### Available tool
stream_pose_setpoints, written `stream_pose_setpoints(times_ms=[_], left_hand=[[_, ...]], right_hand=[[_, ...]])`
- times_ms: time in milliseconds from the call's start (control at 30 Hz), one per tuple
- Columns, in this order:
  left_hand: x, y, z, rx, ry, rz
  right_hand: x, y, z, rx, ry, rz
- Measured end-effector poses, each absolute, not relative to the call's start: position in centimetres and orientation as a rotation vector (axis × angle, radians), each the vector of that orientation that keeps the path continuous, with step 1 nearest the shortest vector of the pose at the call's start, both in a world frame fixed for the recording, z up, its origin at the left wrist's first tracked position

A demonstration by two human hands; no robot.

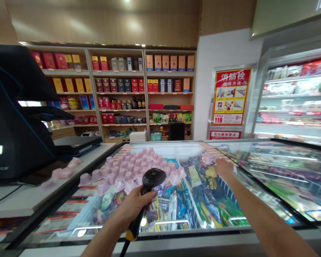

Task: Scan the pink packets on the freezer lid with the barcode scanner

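Observation:
A black barcode scanner (153,177) with a yellow-tipped grip and a cable is held upright in my left hand (136,206), fingers wrapped round its handle. Its head is above the glass freezer top, in front of many small pink cup-shaped pieces (128,167) spread over the glass. My right hand (224,167) reaches forward over the right part of the freezer, beside a small cluster of pink pieces (209,157). Its fingers are blurred and partly hidden, so I cannot tell whether they grip a piece.
The glass-topped freezer (176,233) holds colourful packets in wire baskets. On the left counter (18,205) are a black checkout terminal (16,117), a weighing plate (76,142) and more pink pieces (61,173). Shelves of boxes (117,73) and a lit display fridge (296,96) stand behind.

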State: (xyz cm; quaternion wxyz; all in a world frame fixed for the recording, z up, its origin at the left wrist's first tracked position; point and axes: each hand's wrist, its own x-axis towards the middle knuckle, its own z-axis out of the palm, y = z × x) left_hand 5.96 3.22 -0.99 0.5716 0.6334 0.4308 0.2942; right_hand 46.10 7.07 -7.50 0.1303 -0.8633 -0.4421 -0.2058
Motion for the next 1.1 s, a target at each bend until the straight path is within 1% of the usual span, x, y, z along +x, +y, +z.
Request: stream_pose_setpoints(times_ms=[100, 300, 400, 467, 500, 567, 667, 733, 900, 1033, 1100], left_hand=[[5.9, 3.0, -0.8, 1.495, 0.983, 0.677], [5.0, 2.0, -0.4, 1.513, 0.956, 0.67], [4.3, 1.7, -0.5, 1.508, 0.93, 0.675], [4.0, 1.6, -0.6, 1.507, 0.913, 0.691], [3.8, 1.5, -0.5, 1.511, 0.909, 0.695], [3.6, 1.2, -0.3, 1.521, 0.908, 0.701], [3.4, 0.6, 0.2, 1.533, 0.919, 0.705], [3.4, 0.2, 0.5, 1.529, 0.908, 0.722], [4.1, -0.5, 1.3, 1.522, 0.884, 0.707], [4.7, -0.8, 1.8, 1.506, 0.912, 0.688], [4.9, -0.8, 1.8, 1.495, 0.92, 0.683]], right_hand=[[45.3, 6.9, -7.4, -2.514, -1.288, -0.591], [45.6, 5.6, -6.8, -2.621, -1.221, -0.345], [46.3, 4.8, -6.6, -2.66, -1.157, -0.459], [46.6, 4.5, -6.7, -2.599, -1.271, -0.517], [46.6, 4.4, -6.7, -2.544, -1.353, -0.498], [46.4, 4.5, -7.0, -2.403, -1.372, -0.343], [45.4, 4.8, -7.4, -1.998, -1.044, 0.031], [44.1, 5.4, -7.5, -1.732, -0.891, 0.222], [39.0, 8.4, -6.8, -1.361, -0.895, 0.462], [34.2, 10.0, -5.9, -0.824, -0.859, 0.858], [32.2, 10.2, -5.6, -0.736, -0.847, 0.939]])
